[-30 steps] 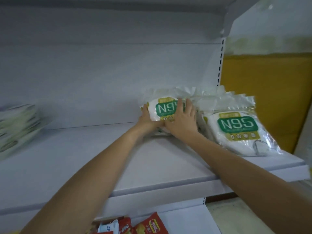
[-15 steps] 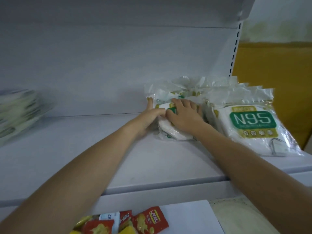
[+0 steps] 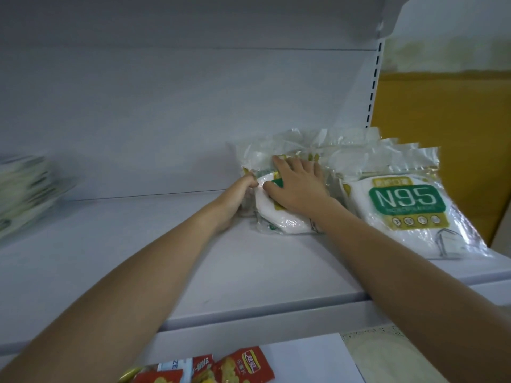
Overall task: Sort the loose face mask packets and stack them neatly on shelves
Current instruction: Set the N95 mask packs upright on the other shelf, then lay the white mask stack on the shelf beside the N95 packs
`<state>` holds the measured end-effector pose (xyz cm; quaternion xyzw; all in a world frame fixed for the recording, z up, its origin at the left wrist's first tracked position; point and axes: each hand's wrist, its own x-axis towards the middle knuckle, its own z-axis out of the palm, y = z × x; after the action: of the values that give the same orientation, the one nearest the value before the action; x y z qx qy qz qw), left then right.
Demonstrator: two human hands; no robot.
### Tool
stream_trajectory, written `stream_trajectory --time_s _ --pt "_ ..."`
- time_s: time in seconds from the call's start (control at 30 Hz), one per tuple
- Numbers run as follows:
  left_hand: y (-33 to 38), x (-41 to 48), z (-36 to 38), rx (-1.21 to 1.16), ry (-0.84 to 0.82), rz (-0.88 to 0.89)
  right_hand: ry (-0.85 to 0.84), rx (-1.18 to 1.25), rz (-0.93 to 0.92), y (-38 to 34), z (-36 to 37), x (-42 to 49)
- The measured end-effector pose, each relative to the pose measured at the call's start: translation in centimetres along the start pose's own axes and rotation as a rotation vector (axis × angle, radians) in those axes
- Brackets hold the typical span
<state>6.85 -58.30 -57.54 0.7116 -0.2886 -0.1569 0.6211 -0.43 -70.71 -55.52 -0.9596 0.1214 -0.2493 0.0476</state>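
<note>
Head view: we are squaring up a pile of N95 mask packets [image 3: 282,219] towards the back of the white shelf [image 3: 179,266]. Our right hand [image 3: 300,186] is lying flat on top with its fingers straight and spread. It is pressing the slippery plastic down, probably to stop the pile from sliding apart. Our left hand [image 3: 235,197] is bracing the pile's left edge. Its thumb is curling over the top packet while its other fingers are tucked out of sight, so it appears to be pinching that edge and acting as a stop to align against.

Just right of the right hand, a second pile of N95 packets [image 3: 409,208] is lying label-up, close against the first. Well to the left of the left hand, a blurred stack of packets [image 3: 25,189] is sitting on the same shelf. Below our forearms, red snack sachets [image 3: 243,366] are lying on a lower shelf. Up and to the right of both hands, a slotted upright [image 3: 373,92] is closing off the bay, and a yellow wall [image 3: 442,139] is showing beyond it.
</note>
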Motion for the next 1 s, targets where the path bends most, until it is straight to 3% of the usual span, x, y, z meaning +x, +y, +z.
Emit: stream_trajectory --time_s 0.3,0.47,0.53,0.67,1.0 --pt "0.3 0.3 0.4 -0.018 0.004 0.099 0.334 0.109 -0.138 -0.8 -0.2 -0.3" --pt "0.0 0.5 0.1 -0.012 0.023 0.097 0.053 -0.050 -0.002 -0.8 0.3 1.0" --pt "0.1 0.1 0.2 -0.005 0.013 0.053 0.015 -0.072 0.010 -0.8 0.4 1.0" --pt "0.2 -0.4 0.4 -0.104 -0.056 0.077 -0.006 -0.095 0.012 -0.9 0.3 0.8" --pt "-0.2 0.1 0.5 -0.053 0.038 0.081 0.123 -0.028 -0.016 -0.8 0.6 0.4"
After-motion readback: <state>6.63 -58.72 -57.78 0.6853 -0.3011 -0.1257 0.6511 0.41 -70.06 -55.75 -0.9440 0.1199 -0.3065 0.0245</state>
